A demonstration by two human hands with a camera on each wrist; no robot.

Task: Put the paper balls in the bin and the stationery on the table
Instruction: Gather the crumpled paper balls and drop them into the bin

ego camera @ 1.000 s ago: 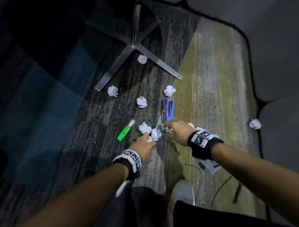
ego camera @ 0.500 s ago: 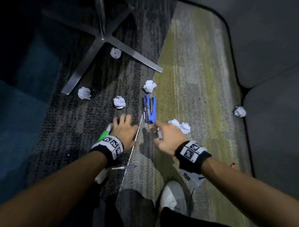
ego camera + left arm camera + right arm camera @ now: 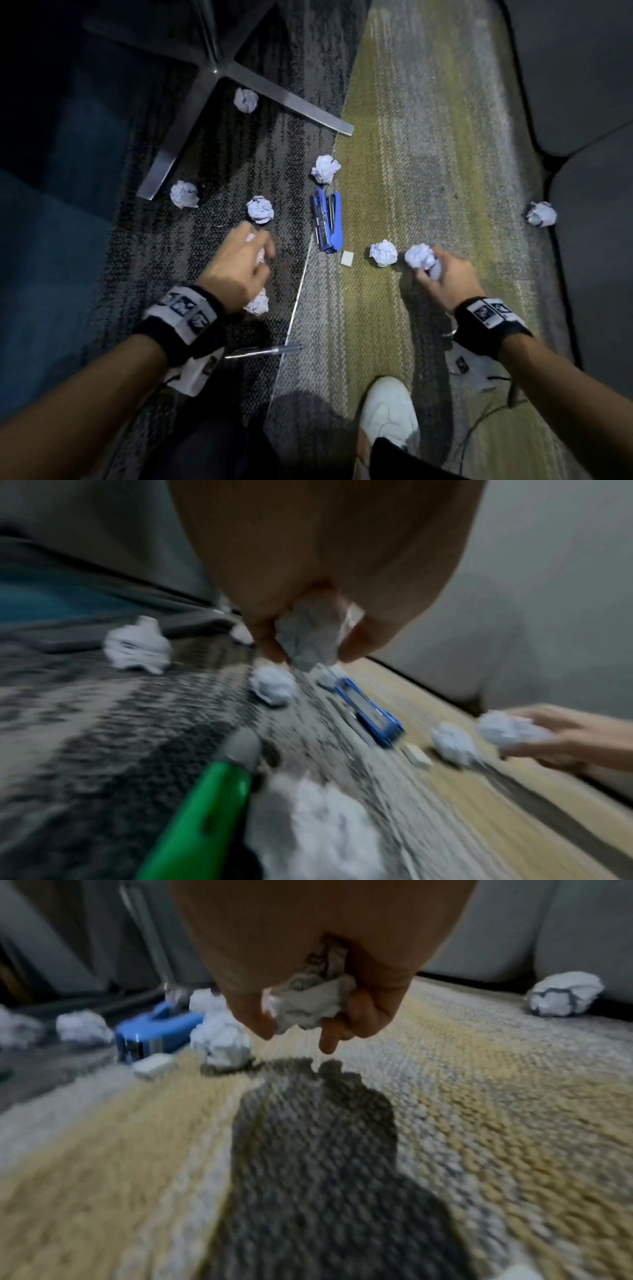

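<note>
Paper is filling both fists already. The left hand (image 3: pixel 239 263) is hovering over the dark carpet with its fingers curled round a crumpled paper ball (image 3: pixel 310 634), and the right hand (image 3: pixel 445 274) is clutching another crumpled ball (image 3: pixel 310 1001) over the yellow-green carpet strip. Just ahead of the right hand's fingertips, touching or nearly so, a loose ball (image 3: pixel 419 255) is lying, with a second loose ball (image 3: pixel 383 253) beside it toward the blue stapler (image 3: pixel 327 222). That puts the right hand plainly nearer to this pair (the left would have to cross the stapler). The stapler's long axis is running away from the person, and a pen (image 3: pixel 263 351) is lying crosswise near the left wrist. Neither bin nor table is showing.
</note>
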